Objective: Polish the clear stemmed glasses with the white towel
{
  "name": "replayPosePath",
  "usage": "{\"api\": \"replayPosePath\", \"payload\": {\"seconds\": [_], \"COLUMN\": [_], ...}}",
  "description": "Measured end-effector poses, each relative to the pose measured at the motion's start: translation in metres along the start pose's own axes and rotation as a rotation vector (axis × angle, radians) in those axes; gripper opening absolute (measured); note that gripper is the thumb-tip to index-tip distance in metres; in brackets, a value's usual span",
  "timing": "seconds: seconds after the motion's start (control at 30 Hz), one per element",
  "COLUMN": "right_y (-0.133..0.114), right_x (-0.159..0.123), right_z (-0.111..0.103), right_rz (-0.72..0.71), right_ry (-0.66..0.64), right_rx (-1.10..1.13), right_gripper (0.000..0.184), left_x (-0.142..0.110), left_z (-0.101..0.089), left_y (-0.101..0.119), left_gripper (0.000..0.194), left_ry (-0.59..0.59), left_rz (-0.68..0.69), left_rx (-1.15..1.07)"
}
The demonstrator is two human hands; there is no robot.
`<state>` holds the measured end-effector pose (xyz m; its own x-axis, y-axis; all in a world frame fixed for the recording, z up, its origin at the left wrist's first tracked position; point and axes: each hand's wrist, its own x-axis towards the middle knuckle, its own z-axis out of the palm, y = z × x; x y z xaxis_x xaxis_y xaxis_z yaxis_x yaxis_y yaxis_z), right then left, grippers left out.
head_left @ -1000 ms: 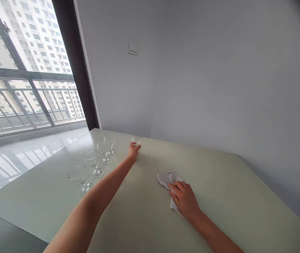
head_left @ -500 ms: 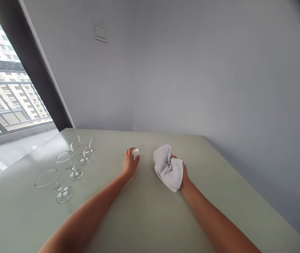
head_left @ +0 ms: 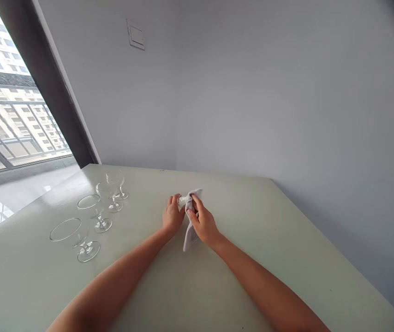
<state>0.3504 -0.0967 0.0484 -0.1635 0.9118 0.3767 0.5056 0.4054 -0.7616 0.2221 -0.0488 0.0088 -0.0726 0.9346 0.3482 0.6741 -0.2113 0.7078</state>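
No readable text, labels, brands, numbers or signs anywhere in view.

The left hand (head_left: 172, 216) and right hand (head_left: 204, 223) are bare, with slender fingers. The left forearm (head_left: 121, 272) and right forearm (head_left: 259, 274) are bare too, smooth, narrow at the wrists and broader toward the elbows.
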Motion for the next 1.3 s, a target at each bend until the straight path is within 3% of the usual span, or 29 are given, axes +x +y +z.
{"api": "replayPosePath", "payload": {"seconds": [0.2, 0.37, 0.53, 0.63, 0.73, 0.9, 0.97, 1.07, 1.1, 1.13, 1.17, 1.2, 1.3], "right_y": [0.012, 0.016, 0.017, 0.018, 0.022, 0.035, 0.037, 0.03, 0.027, 0.024, 0.021, 0.02, 0.019], "right_x": [0.006, 0.006, 0.003, 0.002, 0.003, 0.014, 0.019, 0.021, 0.022, 0.022, 0.022, 0.022, 0.024], "right_z": [-0.01, -0.008, -0.008, -0.006, -0.008, -0.033, -0.052, -0.078, -0.085, -0.089, -0.091, -0.092, -0.084], "right_rz": [0.11, 0.222, 0.234, 0.278, 0.289, 0.272, 0.22, 0.129, 0.107, 0.1, 0.113, 0.144, 0.294], "right_ry": [-0.186, -0.32, -0.286, -0.196, -0.196, -0.428, -0.602, -0.821, -0.839, -0.828, -0.785, -0.713, -0.421], "right_rx": [0.224, 0.468, 0.452, 0.391, 0.463, 0.506, 0.434, 0.347, 0.338, 0.34, 0.351, 0.372, 0.523], "right_gripper": [0.033, 0.038, 0.038, 0.033, 0.03, 0.033, 0.031, 0.025, 0.023, 0.021, 0.02, 0.02, 0.026], "left_x": [0.002, -0.002, -0.003, -0.001, 0.001, 0.009, 0.012, 0.015, 0.015, 0.015, 0.014, 0.013, 0.01], "left_z": [-0.005, -0.007, -0.008, -0.01, -0.012, -0.023, -0.03, -0.043, -0.046, -0.048, -0.05, -0.05, -0.048], "left_y": [-0.001, 0.002, 0.005, 0.003, 0.0, 0.004, 0.009, 0.017, 0.02, 0.023, 0.026, 0.03, 0.041], "left_gripper": [0.036, 0.034, 0.027, 0.024, 0.025, 0.026, 0.031, 0.041, 0.043, 0.045, 0.045, 0.044, 0.043], "left_ry": [0.001, 0.021, 0.003, -0.059, -0.14, -0.402, -0.625, -1.1, -1.195, -1.21, -1.132, -0.976, -0.383], "left_rz": [0.165, 0.271, 0.324, 0.415, 0.448, 0.341, 0.285, 0.234, 0.233, 0.243, 0.264, 0.294, 0.467], "left_rx": [0.254, 0.285, 0.221, 0.211, 0.227, 0.204, 0.115, -0.158, -0.229, -0.262, -0.246, -0.186, 0.112]}}
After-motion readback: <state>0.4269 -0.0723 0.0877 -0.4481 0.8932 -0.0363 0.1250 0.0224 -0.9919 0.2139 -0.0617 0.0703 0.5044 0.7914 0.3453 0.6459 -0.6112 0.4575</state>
